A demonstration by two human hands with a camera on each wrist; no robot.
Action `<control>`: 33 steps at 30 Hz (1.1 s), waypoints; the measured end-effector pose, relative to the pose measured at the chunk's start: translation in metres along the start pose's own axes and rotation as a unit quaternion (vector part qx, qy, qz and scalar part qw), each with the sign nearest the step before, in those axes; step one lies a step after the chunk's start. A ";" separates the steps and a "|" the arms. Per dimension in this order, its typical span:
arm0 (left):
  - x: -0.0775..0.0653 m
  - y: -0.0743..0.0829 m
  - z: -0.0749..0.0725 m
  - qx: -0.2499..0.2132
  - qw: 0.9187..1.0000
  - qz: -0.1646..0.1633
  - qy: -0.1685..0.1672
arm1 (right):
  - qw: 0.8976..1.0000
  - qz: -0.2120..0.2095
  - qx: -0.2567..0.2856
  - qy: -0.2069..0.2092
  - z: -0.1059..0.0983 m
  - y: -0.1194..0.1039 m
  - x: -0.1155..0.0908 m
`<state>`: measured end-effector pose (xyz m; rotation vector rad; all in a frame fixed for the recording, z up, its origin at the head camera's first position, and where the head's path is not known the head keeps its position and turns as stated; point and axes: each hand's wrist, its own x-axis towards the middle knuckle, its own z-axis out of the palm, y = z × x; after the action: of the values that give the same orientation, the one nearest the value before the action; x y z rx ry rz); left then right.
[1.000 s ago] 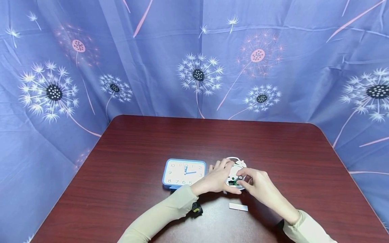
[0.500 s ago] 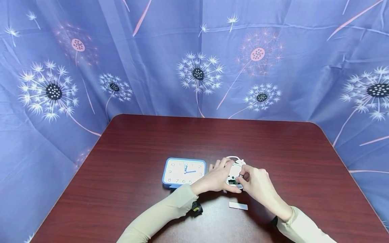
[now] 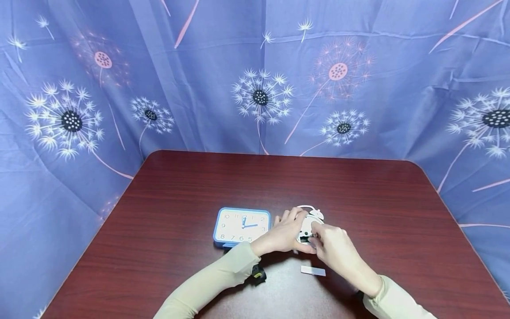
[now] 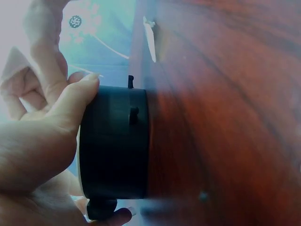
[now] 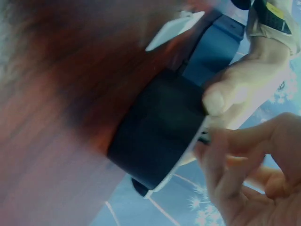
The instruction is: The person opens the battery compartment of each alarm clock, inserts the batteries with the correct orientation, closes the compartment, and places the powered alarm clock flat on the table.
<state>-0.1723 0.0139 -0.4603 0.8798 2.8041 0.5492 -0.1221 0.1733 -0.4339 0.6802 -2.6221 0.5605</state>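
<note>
A white alarm clock (image 3: 307, 226) with bells and a handle lies with its back up on the table. My left hand (image 3: 284, 232) grips its rim, thumb on the near side and fingers on the far side. Over the right part of the back, my right hand (image 3: 336, 243) pinches a small dark thing, seemingly a battery (image 5: 204, 137), mostly hidden by the fingertips. A dark opening (image 3: 304, 239) shows in the back near the left thumb. The clock's side (image 4: 115, 141) looks dark in the left wrist view. A small white cover (image 3: 313, 270) lies nearer the front.
A blue rectangular clock (image 3: 241, 227) lies face up just left of the left hand. The dark red table (image 3: 191, 186) reaches back to a blue dandelion-patterned curtain (image 3: 215, 119). A dark wrist device (image 3: 258, 274) sits under the left sleeve.
My right hand has shifted slightly left and rolled over the clock's back, so the small thing in its fingertips shows less. The left hand keeps its grip on the clock.
</note>
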 end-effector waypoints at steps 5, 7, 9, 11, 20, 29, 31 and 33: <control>0.001 0.000 0.000 0.000 1.000 -0.001 -0.005 | 0.995 0.094 0.018 -0.035 -0.010 0.000 0.003; 0.001 -0.001 -0.001 0.001 1.000 -0.001 -0.007 | 0.991 0.117 0.031 -0.049 -0.014 0.002 0.004; 0.001 -0.001 -0.002 -0.001 1.000 -0.001 -0.007 | 0.989 0.130 0.045 -0.058 -0.018 0.005 0.005; 0.001 -0.001 -0.002 -0.003 1.000 -0.001 -0.008 | 0.985 0.145 0.064 -0.068 -0.019 0.009 0.006; 0.000 0.000 0.001 -0.010 1.000 0.001 -0.003 | 0.980 0.162 0.071 -0.089 -0.015 0.018 0.004; 0.000 -0.001 0.001 -0.004 1.000 -0.001 0.001 | 0.979 0.171 0.078 -0.077 -0.011 0.024 0.003; 0.000 -0.001 0.001 -0.006 1.000 -0.001 0.000 | 0.974 0.188 0.088 -0.090 -0.011 0.029 0.004; 0.000 -0.001 0.001 -0.005 1.000 -0.001 -0.002 | 0.965 0.214 0.101 -0.116 -0.011 0.034 0.006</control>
<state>-0.1726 0.0137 -0.4614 0.8738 2.7966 0.5603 -0.1422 0.2035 -0.4318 0.2385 -2.9800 0.9344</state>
